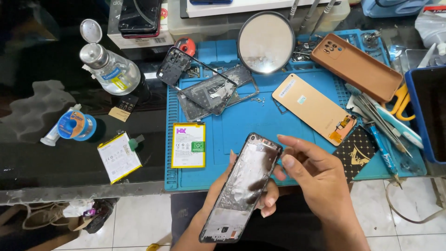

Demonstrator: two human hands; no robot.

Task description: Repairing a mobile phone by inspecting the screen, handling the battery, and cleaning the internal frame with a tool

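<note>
- Left hand (232,195) cradles a stripped phone frame (241,188) from below, fingers curled round its edges, held over the lap just off the front edge of the blue work mat (241,125).
- Right hand (316,179) half open, holds nothing; thumb and index tips sit at the frame's top right corner, touching or nearly so, can't tell which.
- Frame looks bare inside: no battery, grey residue on the plate.
- Step, by my read: checking or cleaning the empty frame, mid teardown/rebuild.
- Next move likely needs a fine pinch at that corner, w/ the left hand keeping the frame steady.
- On the mat: yellow-edged battery (188,145), gold back cover (313,109), round mirror (265,42), loose inner frame parts (209,90).
- Second battery (119,157) lies on the dark bench, left of the mat.
</note>
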